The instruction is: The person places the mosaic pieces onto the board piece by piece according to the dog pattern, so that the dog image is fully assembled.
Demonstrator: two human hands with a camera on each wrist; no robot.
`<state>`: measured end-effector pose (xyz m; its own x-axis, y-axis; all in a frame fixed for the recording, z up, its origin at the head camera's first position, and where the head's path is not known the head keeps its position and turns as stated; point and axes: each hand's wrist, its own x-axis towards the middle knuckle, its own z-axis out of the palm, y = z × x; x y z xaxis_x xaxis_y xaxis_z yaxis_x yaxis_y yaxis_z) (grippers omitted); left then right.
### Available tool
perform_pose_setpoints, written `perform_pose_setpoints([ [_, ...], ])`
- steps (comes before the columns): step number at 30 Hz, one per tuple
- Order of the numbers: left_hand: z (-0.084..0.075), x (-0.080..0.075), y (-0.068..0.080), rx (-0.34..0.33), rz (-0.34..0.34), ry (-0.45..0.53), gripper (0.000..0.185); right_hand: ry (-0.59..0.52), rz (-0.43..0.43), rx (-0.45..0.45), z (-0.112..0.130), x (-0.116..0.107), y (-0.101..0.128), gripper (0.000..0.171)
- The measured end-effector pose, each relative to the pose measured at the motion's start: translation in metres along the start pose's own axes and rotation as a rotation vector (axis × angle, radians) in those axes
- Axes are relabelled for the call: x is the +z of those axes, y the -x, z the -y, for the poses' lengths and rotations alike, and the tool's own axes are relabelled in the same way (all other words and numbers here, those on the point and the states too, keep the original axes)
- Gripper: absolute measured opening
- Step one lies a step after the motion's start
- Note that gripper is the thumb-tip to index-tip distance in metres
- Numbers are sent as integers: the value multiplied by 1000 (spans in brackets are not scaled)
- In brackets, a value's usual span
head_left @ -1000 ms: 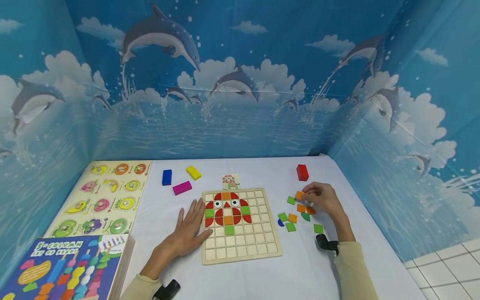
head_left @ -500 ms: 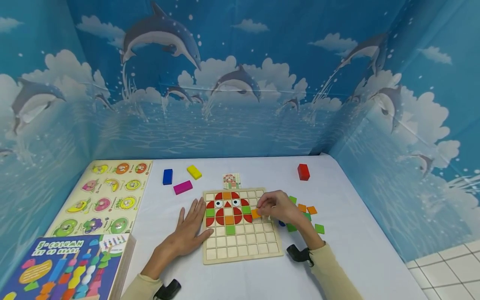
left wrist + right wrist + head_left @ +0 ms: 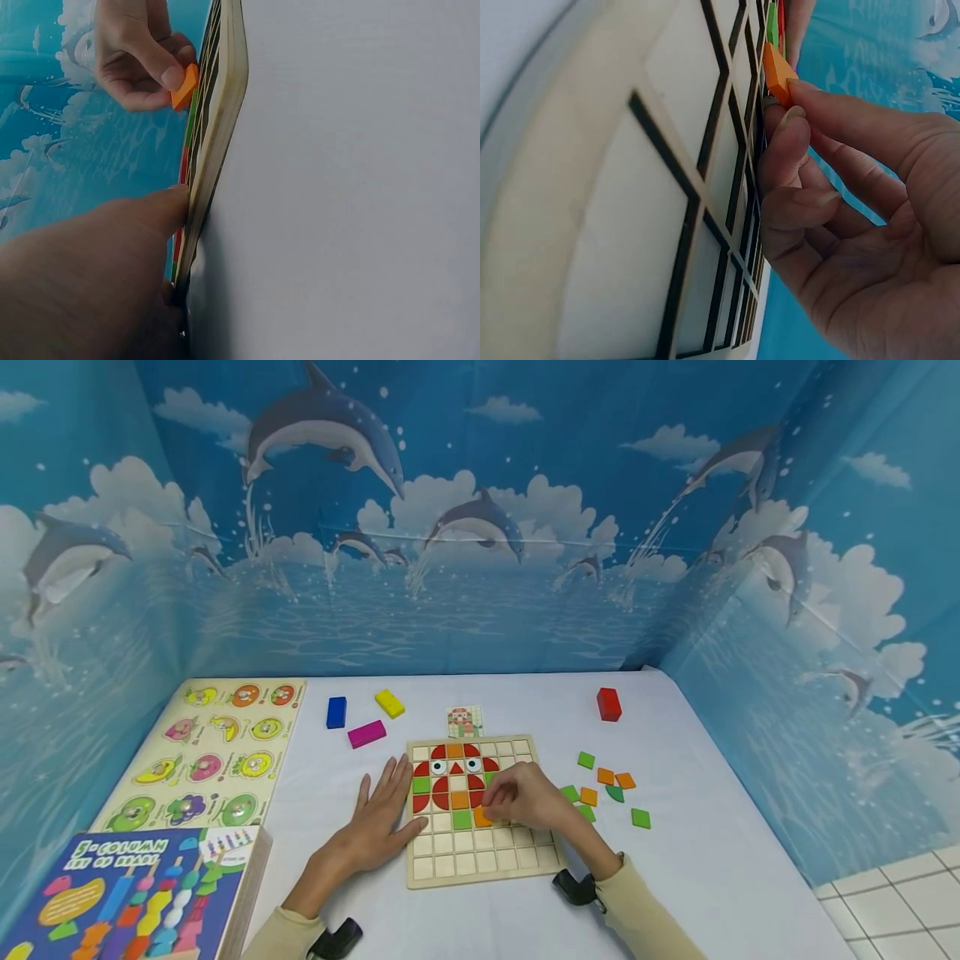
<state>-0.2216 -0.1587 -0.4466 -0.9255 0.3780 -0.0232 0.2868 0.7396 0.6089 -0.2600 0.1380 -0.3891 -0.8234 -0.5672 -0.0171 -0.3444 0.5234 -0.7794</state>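
Note:
A wooden grid board [image 3: 486, 862] lies on the white table, its upper left cells filled with red, green and orange pieces and two eye pieces. My right hand [image 3: 525, 797] pinches an orange square tile [image 3: 778, 75] between thumb and fingers. In the head view that tile is just right of the green square [image 3: 461, 819] on the board; the right wrist view shows it tilted at the grid's surface. My left hand [image 3: 375, 818] rests along the board's left edge with fingers extended, its thumb [image 3: 161, 210] on the rim.
Loose green and orange tiles [image 3: 588, 796] and a green quarter-round [image 3: 615, 793] lie right of the board. Behind it is a small pattern card [image 3: 465, 722]. Blue [image 3: 336, 712], yellow [image 3: 389, 703], magenta [image 3: 367, 734] and red [image 3: 609, 704] blocks stand farther back. A bead-set box [image 3: 135, 893] and fruit puzzle [image 3: 202, 752] are left.
My right hand took an orange tile from the loose pieces on the right and carried it left over the board, then nearer to me beside the green square. My left hand stayed put.

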Motion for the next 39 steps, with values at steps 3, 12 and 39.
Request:
perform_pose_setpoints([
  [3,0,0,-1,2,-1,-4,96,6,-12,-5,2,2,1,6],
  [12,-1,0,-2,15,-7,-6,95,30,-34,19,5,6,2,6],
  [39,-1,-2,0,-2,17,24,96,26,-161,163,-65,-99,35,22],
])
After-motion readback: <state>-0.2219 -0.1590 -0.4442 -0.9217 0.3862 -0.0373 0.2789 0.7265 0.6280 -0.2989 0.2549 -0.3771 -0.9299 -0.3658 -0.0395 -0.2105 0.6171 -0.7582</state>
